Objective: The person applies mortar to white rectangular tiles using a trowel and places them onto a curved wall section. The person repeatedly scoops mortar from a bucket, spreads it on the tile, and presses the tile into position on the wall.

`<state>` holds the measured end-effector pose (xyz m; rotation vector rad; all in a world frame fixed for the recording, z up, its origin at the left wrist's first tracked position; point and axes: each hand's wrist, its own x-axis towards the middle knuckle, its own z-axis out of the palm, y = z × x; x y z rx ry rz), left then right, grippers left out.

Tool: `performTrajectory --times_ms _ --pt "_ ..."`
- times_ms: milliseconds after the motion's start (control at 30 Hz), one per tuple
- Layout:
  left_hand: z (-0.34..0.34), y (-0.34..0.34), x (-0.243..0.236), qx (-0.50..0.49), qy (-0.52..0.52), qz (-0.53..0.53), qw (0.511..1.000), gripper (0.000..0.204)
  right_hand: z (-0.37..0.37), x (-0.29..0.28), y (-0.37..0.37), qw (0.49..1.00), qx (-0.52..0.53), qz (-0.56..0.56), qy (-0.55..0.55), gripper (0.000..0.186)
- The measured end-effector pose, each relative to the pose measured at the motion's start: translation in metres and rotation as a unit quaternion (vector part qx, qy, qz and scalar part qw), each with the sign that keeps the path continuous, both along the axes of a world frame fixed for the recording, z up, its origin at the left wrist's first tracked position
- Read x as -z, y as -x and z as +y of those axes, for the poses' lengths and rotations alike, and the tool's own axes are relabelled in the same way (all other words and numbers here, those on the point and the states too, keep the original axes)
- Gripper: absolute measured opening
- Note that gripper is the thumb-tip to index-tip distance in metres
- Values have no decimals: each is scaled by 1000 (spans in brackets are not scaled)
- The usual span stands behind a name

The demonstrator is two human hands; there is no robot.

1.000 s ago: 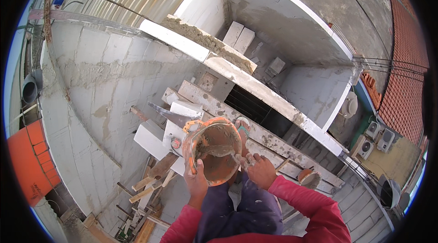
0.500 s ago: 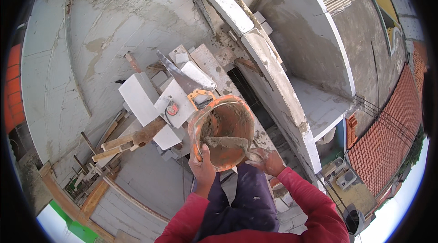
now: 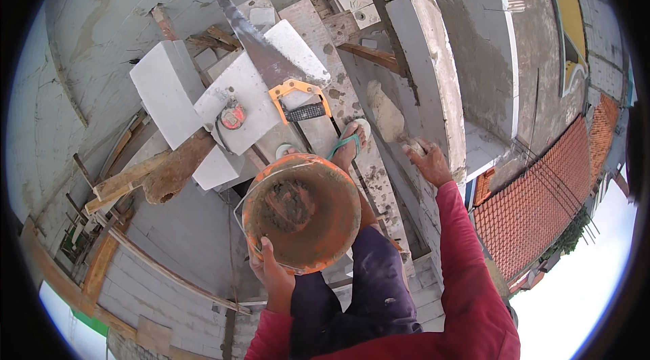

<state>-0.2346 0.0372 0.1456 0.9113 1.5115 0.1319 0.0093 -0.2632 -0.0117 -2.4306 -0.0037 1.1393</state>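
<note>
My left hand (image 3: 271,268) grips the near left rim of an orange bucket (image 3: 350,214). Its inside is coated with mortar, and a lump of grey mortar (image 3: 288,204) lies at the bottom. Out to the right, my right hand (image 3: 430,160) is closed round the handle of a trowel (image 3: 384,111). The trowel's blade, smeared with mortar, points away from me beside the white block wall (image 3: 437,82). Just beyond the bucket rests a handsaw (image 3: 298,99) with an orange and black handle, lying across white blocks.
A red tape measure (image 3: 232,116) sits on a white block (image 3: 210,99). Rough timber (image 3: 166,174) juts out at left. My sandalled foot (image 3: 349,143) stands on a mortar-spotted plank (image 3: 335,82). Red tiled roofs (image 3: 535,191) lie below, beyond the wall at right.
My right hand has lifted the trowel out of the bucket and carried it right, beside the wall. The bucket has shifted slightly left and nearer, still in my left hand. The view has turned.
</note>
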Motion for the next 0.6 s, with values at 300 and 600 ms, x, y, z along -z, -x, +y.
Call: performTrajectory --times_ms 300,600 --pt "-20 35 55 -51 64 -26 996 47 0 130 -42 959 -74 -200 186 48" --pt "-17 36 57 -60 106 -34 992 46 -33 195 -29 948 -78 -96 294 59"
